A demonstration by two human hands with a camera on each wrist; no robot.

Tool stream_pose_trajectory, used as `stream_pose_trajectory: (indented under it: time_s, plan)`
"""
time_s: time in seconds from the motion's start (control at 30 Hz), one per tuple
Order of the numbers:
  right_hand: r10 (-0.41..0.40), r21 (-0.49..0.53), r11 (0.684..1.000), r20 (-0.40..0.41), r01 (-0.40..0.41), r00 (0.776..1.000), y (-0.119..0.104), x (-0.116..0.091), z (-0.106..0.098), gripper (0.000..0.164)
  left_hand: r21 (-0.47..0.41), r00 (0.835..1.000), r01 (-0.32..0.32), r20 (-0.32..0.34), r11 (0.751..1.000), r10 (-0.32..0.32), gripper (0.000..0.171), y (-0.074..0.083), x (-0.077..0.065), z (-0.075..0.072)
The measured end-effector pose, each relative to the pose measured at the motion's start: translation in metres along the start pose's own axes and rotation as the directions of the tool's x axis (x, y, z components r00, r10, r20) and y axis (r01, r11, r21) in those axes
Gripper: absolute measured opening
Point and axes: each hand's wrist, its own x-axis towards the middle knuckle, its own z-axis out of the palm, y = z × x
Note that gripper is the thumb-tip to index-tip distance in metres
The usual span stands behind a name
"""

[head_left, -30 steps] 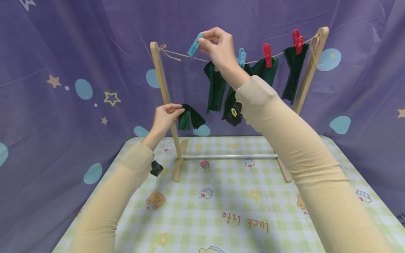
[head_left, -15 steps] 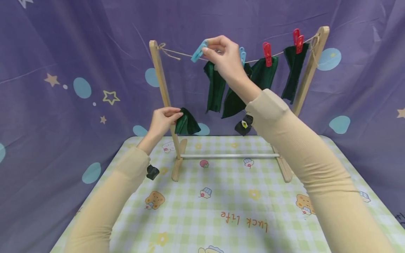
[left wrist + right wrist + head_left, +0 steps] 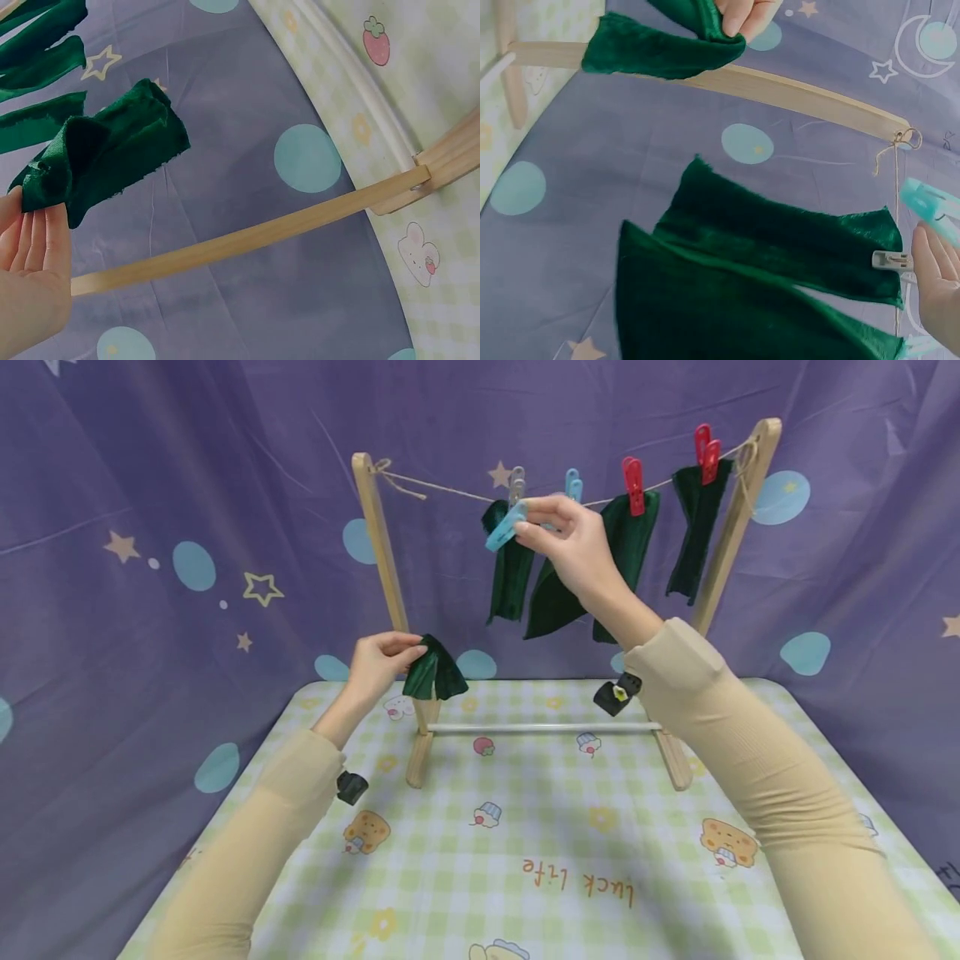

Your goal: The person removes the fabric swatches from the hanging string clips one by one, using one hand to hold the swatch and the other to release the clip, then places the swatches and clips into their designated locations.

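My left hand (image 3: 382, 658) pinches a small dark green cloth (image 3: 437, 675) by its top edge, beside the rack's left post. The cloth's lower part fans out below the fingers; in the left wrist view this same cloth (image 3: 120, 146) looks folded over near the fingertips. Higher up, my right hand (image 3: 573, 543) holds a light blue clothespin (image 3: 506, 527) between thumb and fingers, tilted down to the left. It overlaps a hanging green cloth (image 3: 510, 589) that a grey clothespin (image 3: 517, 485) fixes to the line. The right hand partly covers another hanging cloth (image 3: 555, 602).
A string line (image 3: 442, 488) runs between two wooden posts (image 3: 382, 543). Red clothespins (image 3: 633, 485) hold green cloths at the right, and another blue clothespin (image 3: 573, 485) is on the line. A white bar (image 3: 540, 727) joins the feet on the checked tablecloth (image 3: 555, 827).
My right hand has come down and to the right with the blue clothespin, uncovering the grey clothespin. The left hand has sunk slightly with its cloth.
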Motion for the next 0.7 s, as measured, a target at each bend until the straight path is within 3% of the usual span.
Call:
stream_pose_trajectory:
  time_s: [0.17,0.43,0.7]
  plan:
    - [0.052,-0.001,0.999,0.025,-0.052,0.998,0.003,-0.015,-0.013,0.031,0.010,1.000,0.001,0.008,1.000,-0.001,0.029,-0.006,-0.007,-0.004]
    - [0.115,-0.096,0.989,-0.003,-0.115,0.993,0.016,-0.039,-0.034,0.032,0.024,0.999,0.014,0.031,1.000,-0.015,0.029,-0.015,-0.019,-0.007]
    - [0.179,-0.165,0.971,0.031,-0.172,0.983,0.034,-0.067,-0.057,0.044,0.075,0.997,0.056,0.054,0.996,-0.060,0.032,-0.029,-0.033,-0.014]
